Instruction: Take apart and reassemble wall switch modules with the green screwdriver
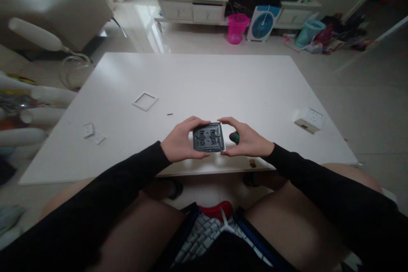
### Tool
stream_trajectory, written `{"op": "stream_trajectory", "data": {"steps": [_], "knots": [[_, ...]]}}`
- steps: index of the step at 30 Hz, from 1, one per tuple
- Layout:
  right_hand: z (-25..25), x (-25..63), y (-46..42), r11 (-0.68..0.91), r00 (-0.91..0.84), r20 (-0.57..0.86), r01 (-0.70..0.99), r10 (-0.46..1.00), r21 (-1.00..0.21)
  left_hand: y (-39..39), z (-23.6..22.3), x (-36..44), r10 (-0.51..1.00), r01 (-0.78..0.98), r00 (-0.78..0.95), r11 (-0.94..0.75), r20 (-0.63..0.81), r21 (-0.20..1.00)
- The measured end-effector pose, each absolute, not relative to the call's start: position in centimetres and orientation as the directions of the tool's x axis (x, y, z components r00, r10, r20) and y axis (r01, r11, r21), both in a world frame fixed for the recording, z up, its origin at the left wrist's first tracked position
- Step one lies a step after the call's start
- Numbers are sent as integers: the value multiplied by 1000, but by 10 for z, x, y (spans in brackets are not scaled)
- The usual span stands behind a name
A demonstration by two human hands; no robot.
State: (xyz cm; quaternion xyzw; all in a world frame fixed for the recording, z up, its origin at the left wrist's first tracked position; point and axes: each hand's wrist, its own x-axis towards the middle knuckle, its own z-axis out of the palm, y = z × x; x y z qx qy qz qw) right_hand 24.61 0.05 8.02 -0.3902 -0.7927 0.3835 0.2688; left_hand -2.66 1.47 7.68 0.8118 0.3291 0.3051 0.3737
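Observation:
Above the near part of the white table, a wall socket [208, 137] with its dark inner side facing up is held between my two hands. My left hand [180, 140] grips its left side, thumb and fingers closed on the edges. The fingertips of my right hand [251, 138] pinch the opposite side, where a thin white rim shows. A green and black handle end [234, 137], perhaps of a screwdriver, shows inside the curve of my right hand; its other end is hidden. Small brass-coloured parts [252, 162] lie near the table's front edge, below my right hand.
On the white table [204, 76] lie a square white frame [145, 109], a short dark pin or screw [169, 114] and small white covers [96, 137] at left. A white socket box [308, 120] stands at right. Beyond are a pink basket [237, 29] and a blue fan [263, 23].

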Motion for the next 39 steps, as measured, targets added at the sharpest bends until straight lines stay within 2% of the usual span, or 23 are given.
{"op": "stream_trajectory", "data": {"steps": [3, 6, 9, 12, 14, 18, 21, 23, 26, 30, 39], "knots": [[71, 250, 6, 330, -579, -56, 538, 814, -776, 17, 54, -18, 805, 374, 582, -390, 114, 841], [63, 252, 8, 309, -551, -214, 702, 806, -642, 17, 38, -8, 814, 423, 580, -337, 35, 841], [57, 252, 6, 326, -528, -282, 779, 801, -536, 14, 28, -2, 814, 434, 581, -312, 1, 845], [56, 251, 5, 337, -516, -293, 804, 805, -490, 12, 21, 1, 817, 442, 576, -326, 14, 836], [61, 253, 7, 337, -519, -262, 788, 814, -515, 12, 17, 1, 820, 450, 572, -340, 26, 825], [84, 265, 15, 252, -454, -126, 680, 882, -688, 13, 13, 2, 817, 450, 576, -357, 39, 819], [107, 275, 21, 171, -345, -11, 492, 938, -853, 14, 13, 4, 814, 448, 580, -353, 34, 822], [118, 279, 22, 190, -308, 81, 343, 948, -920, 14, 13, 4, 813, 451, 582, -354, 30, 819], [127, 277, 19, 286, -240, 236, 200, 942, -937, 15, 12, 4, 809, 470, 587, -360, 19, 806], [127, 269, 13, 358, -139, 337, 175, 931, -917, 18, 10, 3, 806, 484, 592, -360, 5, 798], [113, 252, 2, 331, -142, 314, 110, 939, -937, 21, 10, 3, 790, 481, 612, -378, 6, 791]]}}
